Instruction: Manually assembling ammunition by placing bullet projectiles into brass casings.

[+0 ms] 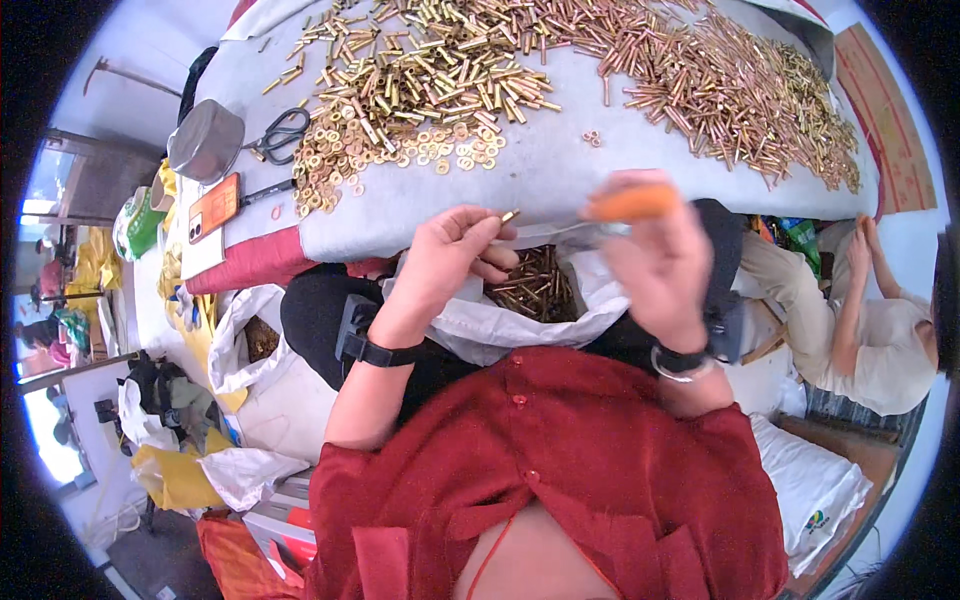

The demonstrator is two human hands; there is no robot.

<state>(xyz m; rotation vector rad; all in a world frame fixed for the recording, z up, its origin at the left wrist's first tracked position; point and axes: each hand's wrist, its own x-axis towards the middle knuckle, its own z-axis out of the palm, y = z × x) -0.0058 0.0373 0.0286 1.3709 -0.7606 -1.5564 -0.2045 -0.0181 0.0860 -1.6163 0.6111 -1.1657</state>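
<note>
Between the thumb and fingers of my left hand is a small brass-coloured metal tube, held above the open white sack in my lap. My right hand is closed around an orange-handled tool. Motion blurs that hand, and the tool's thin shaft is too smeared to name its kind. Many similar metal pieces fill the sack below both hands. On the table edge ahead, gold washers lie in a loose spread, with a few coppery rings apart from them.
Piles of gold tubes and coppery rods cover the grey table cloth. Scissors, a metal bowl and an orange phone lie at the left. Another white sack stands left. A seated person is at the right.
</note>
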